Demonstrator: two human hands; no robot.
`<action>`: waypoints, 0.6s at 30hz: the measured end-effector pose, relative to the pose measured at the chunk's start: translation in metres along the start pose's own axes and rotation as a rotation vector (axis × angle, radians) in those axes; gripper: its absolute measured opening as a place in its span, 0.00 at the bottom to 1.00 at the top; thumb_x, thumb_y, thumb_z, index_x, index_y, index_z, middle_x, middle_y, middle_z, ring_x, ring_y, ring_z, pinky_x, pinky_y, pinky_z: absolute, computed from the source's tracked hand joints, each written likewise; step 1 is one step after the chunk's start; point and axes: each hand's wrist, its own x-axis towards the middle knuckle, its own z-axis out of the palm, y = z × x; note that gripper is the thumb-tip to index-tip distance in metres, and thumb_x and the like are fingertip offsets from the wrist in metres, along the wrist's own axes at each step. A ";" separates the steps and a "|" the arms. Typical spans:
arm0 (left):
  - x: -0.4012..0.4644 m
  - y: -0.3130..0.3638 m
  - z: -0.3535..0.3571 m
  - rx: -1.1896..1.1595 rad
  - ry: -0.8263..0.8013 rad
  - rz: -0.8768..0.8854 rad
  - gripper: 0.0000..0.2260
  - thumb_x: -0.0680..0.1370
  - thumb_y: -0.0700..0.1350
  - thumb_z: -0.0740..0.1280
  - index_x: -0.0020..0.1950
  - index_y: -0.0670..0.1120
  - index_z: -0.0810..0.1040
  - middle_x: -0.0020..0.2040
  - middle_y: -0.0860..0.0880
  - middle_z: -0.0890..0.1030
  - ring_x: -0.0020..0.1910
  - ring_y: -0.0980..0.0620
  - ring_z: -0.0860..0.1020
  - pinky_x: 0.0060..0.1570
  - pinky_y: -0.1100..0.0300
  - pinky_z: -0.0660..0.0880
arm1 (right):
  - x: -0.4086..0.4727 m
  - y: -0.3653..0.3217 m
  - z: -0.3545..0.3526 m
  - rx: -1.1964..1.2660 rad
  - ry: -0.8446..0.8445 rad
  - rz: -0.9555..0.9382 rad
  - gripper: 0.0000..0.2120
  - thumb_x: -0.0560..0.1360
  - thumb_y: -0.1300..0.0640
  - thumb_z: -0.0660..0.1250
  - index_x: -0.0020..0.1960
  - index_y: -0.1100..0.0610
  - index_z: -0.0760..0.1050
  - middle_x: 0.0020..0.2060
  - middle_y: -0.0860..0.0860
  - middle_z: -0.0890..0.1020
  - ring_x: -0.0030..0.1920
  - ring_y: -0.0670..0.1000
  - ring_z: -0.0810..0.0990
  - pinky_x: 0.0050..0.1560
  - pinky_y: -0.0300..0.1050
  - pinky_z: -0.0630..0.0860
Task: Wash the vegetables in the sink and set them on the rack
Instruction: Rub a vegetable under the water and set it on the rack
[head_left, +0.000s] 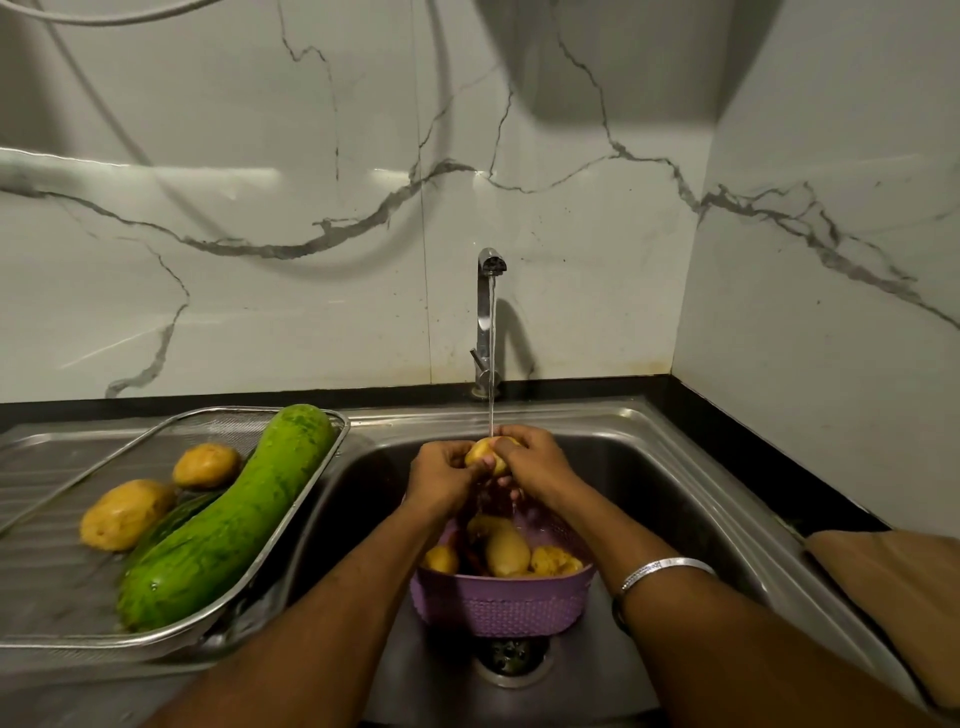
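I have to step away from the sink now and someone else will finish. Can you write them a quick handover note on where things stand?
Hands: left hand and right hand both grip one potato under the running tap, over the sink.
Done: on the mesh rack at left lie the long green gourd and two potatoes; a darker green vegetable shows beneath the gourd.
Left: finish rinsing the held potato and rack it. The purple basket in the sink holds at least three more potatoes; anything beneath them is hidden. Water is on.
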 end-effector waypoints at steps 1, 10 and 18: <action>-0.001 0.002 0.001 -0.008 -0.006 0.018 0.08 0.76 0.40 0.73 0.55 0.45 0.85 0.46 0.47 0.87 0.49 0.48 0.85 0.55 0.46 0.81 | -0.001 0.000 0.000 0.007 0.058 -0.023 0.10 0.82 0.53 0.64 0.61 0.52 0.79 0.46 0.55 0.84 0.36 0.50 0.80 0.28 0.39 0.75; -0.006 0.005 0.005 0.056 0.000 0.143 0.08 0.77 0.40 0.72 0.55 0.45 0.85 0.46 0.49 0.87 0.49 0.50 0.85 0.55 0.45 0.81 | -0.002 -0.005 0.004 0.087 0.232 -0.049 0.06 0.79 0.52 0.70 0.49 0.54 0.82 0.41 0.54 0.84 0.34 0.50 0.80 0.26 0.38 0.72; -0.006 0.004 0.000 0.224 -0.041 0.198 0.13 0.77 0.43 0.72 0.62 0.50 0.82 0.52 0.52 0.86 0.53 0.56 0.83 0.58 0.50 0.80 | -0.009 -0.010 -0.005 0.140 -0.041 0.085 0.11 0.84 0.55 0.60 0.61 0.54 0.80 0.51 0.58 0.83 0.40 0.52 0.83 0.33 0.40 0.80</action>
